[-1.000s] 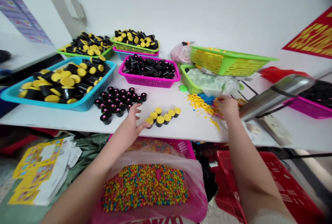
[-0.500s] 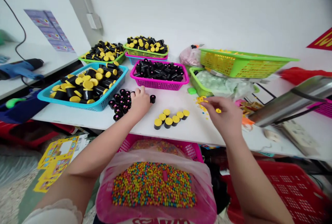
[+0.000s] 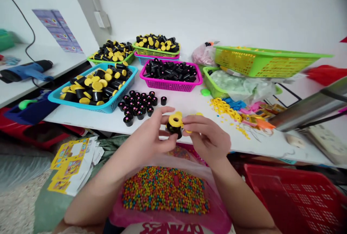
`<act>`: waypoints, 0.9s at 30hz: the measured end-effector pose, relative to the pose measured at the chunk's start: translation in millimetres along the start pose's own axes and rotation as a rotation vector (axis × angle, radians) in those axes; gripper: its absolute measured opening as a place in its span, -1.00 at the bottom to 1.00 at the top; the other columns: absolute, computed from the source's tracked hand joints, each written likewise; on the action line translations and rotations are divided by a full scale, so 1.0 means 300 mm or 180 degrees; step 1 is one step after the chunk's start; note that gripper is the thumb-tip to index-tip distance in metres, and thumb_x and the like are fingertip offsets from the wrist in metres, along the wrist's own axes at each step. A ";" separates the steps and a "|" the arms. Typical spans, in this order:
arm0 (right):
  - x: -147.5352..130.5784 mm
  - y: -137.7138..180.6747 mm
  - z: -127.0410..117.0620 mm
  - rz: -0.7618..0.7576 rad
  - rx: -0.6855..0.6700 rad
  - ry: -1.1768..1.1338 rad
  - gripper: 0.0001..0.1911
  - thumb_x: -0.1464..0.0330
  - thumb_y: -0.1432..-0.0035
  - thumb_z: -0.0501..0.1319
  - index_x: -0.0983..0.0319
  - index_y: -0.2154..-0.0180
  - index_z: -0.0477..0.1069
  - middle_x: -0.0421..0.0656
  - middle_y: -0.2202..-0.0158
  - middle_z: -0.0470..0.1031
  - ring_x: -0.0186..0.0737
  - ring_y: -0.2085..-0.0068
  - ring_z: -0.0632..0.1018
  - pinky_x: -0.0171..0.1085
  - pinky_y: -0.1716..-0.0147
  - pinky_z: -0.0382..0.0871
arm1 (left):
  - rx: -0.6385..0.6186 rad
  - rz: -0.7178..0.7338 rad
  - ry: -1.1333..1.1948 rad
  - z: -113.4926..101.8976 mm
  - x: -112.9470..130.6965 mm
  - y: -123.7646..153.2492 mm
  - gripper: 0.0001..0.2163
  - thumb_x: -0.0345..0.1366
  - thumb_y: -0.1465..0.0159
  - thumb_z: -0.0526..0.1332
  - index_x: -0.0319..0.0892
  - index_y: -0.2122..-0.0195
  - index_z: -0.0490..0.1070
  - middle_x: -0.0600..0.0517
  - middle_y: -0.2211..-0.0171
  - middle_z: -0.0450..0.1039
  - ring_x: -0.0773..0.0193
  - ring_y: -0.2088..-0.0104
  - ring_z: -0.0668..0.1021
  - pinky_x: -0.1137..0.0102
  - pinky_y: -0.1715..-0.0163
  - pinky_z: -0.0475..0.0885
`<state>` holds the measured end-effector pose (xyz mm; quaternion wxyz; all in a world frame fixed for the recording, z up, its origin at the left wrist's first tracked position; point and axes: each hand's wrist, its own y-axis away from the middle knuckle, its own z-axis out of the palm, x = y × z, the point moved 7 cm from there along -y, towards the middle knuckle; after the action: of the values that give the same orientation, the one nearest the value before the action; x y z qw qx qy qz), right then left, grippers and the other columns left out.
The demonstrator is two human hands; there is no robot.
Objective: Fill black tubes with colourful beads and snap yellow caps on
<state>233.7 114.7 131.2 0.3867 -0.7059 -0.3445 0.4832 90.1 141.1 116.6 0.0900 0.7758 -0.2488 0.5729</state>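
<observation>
The left hand (image 3: 151, 136) holds a small black tube (image 3: 174, 130). The right hand (image 3: 208, 136) pinches a yellow ring (image 3: 175, 120) on top of it, above the white surface (image 3: 189, 105).

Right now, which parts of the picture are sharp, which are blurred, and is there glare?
Head view: the left hand, right hand and the black cup with yellow ring are fairly sharp; the green basket at the right edge smears; light is soft and even, no strong glare.
</observation>
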 end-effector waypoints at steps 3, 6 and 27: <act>-0.015 0.029 -0.013 -0.0146 0.0100 0.0031 -0.59 0.70 -0.09 0.17 0.13 0.16 0.49 -0.15 0.16 0.59 -0.21 0.16 0.61 -0.14 0.17 0.58 | -0.0010 0.0210 0.0027 0.029 -0.023 0.027 -0.23 -0.37 -0.25 0.17 0.04 -0.36 -0.31 -0.08 -0.03 0.35 0.28 0.20 0.52 0.37 0.25 0.49; -0.004 0.054 -0.007 -0.0051 0.0217 -0.0150 -0.56 0.71 -0.06 0.18 0.11 0.15 0.49 -0.18 0.19 0.60 -0.15 0.13 0.61 -0.04 0.13 0.57 | -0.0041 0.0576 -0.0398 0.046 -0.049 0.024 -0.27 -0.32 -0.29 0.16 -0.04 -0.38 -0.26 -0.13 -0.05 0.31 0.18 0.06 0.46 0.22 0.00 0.40; -0.018 0.122 0.091 -0.0638 -0.0459 0.0198 -0.66 0.51 -0.21 0.19 0.13 -0.01 0.40 -0.11 0.15 0.53 -0.12 -0.07 0.52 -0.07 0.08 0.59 | 0.0034 0.0368 0.2078 0.096 -0.170 0.024 -0.72 -0.15 -0.41 -0.02 0.05 -0.13 0.03 0.07 0.24 0.33 0.43 0.45 0.44 0.53 0.49 0.38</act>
<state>210.4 98.9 95.0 0.3918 -0.7085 -0.4350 0.3940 99.6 137.0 58.6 0.1282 0.5363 -0.2474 0.7967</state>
